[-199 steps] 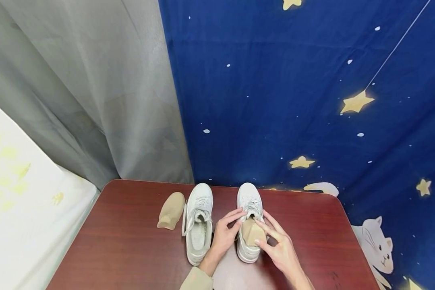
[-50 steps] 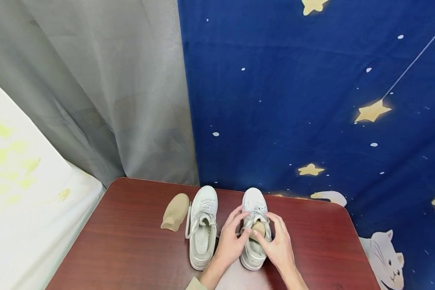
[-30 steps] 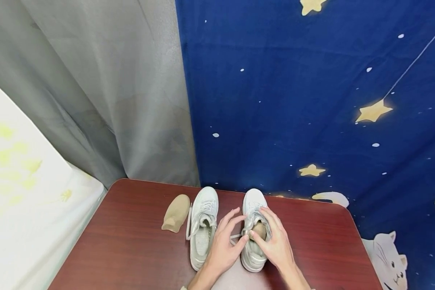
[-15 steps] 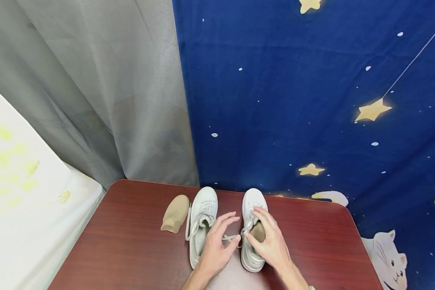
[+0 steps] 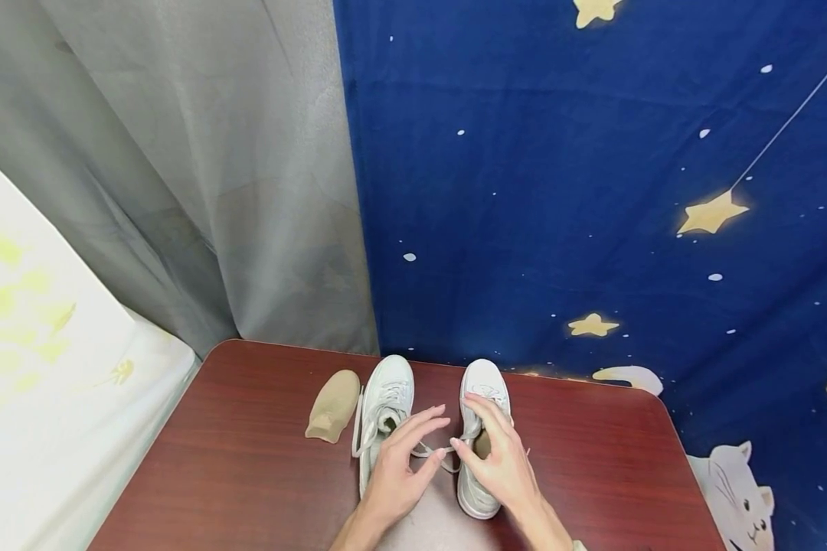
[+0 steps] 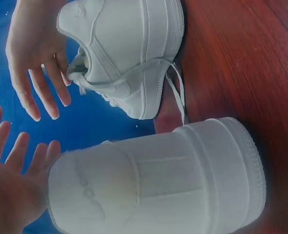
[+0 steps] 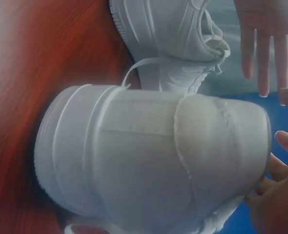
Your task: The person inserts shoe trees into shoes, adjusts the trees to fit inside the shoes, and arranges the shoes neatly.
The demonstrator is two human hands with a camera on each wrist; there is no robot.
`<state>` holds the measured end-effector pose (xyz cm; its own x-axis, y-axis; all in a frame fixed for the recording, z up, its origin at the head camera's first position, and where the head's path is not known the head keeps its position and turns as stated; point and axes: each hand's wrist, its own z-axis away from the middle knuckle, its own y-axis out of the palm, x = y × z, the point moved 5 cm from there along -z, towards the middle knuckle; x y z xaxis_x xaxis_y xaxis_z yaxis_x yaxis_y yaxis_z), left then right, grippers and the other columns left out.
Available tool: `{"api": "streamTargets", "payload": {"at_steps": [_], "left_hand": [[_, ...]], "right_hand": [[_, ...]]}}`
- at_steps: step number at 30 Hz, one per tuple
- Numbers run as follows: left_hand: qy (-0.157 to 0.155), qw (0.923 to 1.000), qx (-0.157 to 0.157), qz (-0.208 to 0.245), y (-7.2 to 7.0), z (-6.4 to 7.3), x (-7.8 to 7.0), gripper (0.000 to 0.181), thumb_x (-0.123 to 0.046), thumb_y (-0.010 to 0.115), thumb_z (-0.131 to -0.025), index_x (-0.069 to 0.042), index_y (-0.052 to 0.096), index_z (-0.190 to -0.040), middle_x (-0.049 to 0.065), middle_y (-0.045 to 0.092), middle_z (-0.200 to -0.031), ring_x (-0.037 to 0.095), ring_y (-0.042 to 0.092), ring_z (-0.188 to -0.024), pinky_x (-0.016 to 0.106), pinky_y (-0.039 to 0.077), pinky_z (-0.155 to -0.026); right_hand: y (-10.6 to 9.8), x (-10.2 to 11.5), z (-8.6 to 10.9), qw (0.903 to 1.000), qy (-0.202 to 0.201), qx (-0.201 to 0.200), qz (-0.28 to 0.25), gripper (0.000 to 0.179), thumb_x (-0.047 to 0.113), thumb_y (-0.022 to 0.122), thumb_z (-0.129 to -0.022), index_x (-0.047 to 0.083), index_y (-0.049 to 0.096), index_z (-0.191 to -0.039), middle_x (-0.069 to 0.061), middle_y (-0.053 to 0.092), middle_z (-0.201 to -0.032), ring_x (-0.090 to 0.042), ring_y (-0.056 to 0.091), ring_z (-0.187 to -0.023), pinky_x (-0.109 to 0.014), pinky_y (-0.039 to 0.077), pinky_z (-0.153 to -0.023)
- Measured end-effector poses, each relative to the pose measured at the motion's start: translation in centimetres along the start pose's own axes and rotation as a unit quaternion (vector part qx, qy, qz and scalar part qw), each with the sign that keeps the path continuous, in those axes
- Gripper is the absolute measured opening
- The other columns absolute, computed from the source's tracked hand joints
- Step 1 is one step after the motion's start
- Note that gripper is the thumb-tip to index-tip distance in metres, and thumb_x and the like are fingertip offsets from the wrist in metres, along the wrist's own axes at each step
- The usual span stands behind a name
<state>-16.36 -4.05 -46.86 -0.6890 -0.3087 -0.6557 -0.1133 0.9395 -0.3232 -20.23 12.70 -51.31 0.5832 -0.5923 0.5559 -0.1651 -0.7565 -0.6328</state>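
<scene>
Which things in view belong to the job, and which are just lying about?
Likely the job:
left hand
right hand
right shoe
tan pad inside it
left shoe
loose tan pad

Just surroundings:
table
grey curtain
blue star curtain
white cloth

Wrist views close behind shoes (image 6: 158, 180)

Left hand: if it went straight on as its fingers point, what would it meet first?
Probably the right shoe, though the right hand hovers over it and may come first; depth is unclear.
</scene>
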Motion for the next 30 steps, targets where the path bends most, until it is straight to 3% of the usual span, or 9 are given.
{"api": "streamTargets", "payload": {"at_steps": [4, 10, 14, 21, 30], "left_hand": [[-0.005, 0.9999, -0.005, 0.008, -0.7, 0.1, 0.4, 0.044, 0.0, 0.066, -0.077, -0.013, 0.058, -0.119, 0.007, 0.054, -0.125, 0.031, 0.052, -0.111, 0.033, 0.04, -0.093], [-0.02, 0.9996, -0.001, 0.018, -1.6, -0.4, 0.3, 0.043, 0.004, 0.066, -0.076, -0.009, 0.059, -0.116, 0.011, 0.054, -0.124, 0.034, 0.052, -0.11, 0.038, 0.04, -0.093], [-0.013, 0.9999, -0.007, 0.006, -1.8, -0.3, 0.7, 0.046, 0.004, 0.067, -0.075, -0.012, 0.059, -0.117, 0.01, 0.055, -0.123, 0.033, 0.052, -0.11, 0.035, 0.039, -0.094], [-0.012, 0.9993, -0.009, -0.033, -2.5, 0.8, 3.7, 0.049, -0.01, 0.07, -0.076, -0.014, 0.055, -0.123, 0.003, 0.053, -0.126, 0.024, 0.05, -0.114, 0.024, 0.034, -0.096], [-0.066, 0.9945, -0.002, -0.08, -4.1, 2.2, 5.7, 0.058, -0.014, 0.074, -0.074, -0.018, 0.052, -0.127, -0.001, 0.054, -0.124, 0.017, 0.049, -0.114, 0.02, 0.031, -0.096]], "right_hand": [[0.1, 0.4, -0.4, 0.9997, -0.003, -0.001, -0.024, 0.06, 0.029, 0.072, -0.077, 0.02, 0.047, -0.131, 0.001, 0.047, -0.132, -0.018, 0.044, -0.121, -0.02, 0.028, -0.1], [0.0, 0.9, -1.1, 0.9983, 0.001, -0.008, -0.058, 0.061, 0.026, 0.073, -0.077, 0.019, 0.047, -0.131, 0.0, 0.048, -0.132, -0.02, 0.044, -0.121, -0.022, 0.028, -0.1], [0.4, 1.0, -1.2, 0.9985, 0.002, -0.005, -0.055, 0.061, 0.025, 0.073, -0.077, 0.02, 0.047, -0.131, 0.001, 0.048, -0.132, -0.019, 0.045, -0.12, -0.023, 0.03, -0.099], [1.8, 1.2, -1.4, 0.9959, -0.011, 0.034, -0.083, 0.062, 0.025, 0.072, -0.078, 0.018, 0.044, -0.133, 0.002, 0.044, -0.135, -0.017, 0.051, -0.113, -0.024, 0.04, -0.093], [2.8, 1.2, -1.1, 0.9923, 0.01, 0.061, -0.107, 0.063, 0.03, 0.071, -0.078, 0.02, 0.042, -0.134, 0.007, 0.042, -0.135, -0.018, 0.052, -0.112, -0.037, 0.045, -0.087]]}}
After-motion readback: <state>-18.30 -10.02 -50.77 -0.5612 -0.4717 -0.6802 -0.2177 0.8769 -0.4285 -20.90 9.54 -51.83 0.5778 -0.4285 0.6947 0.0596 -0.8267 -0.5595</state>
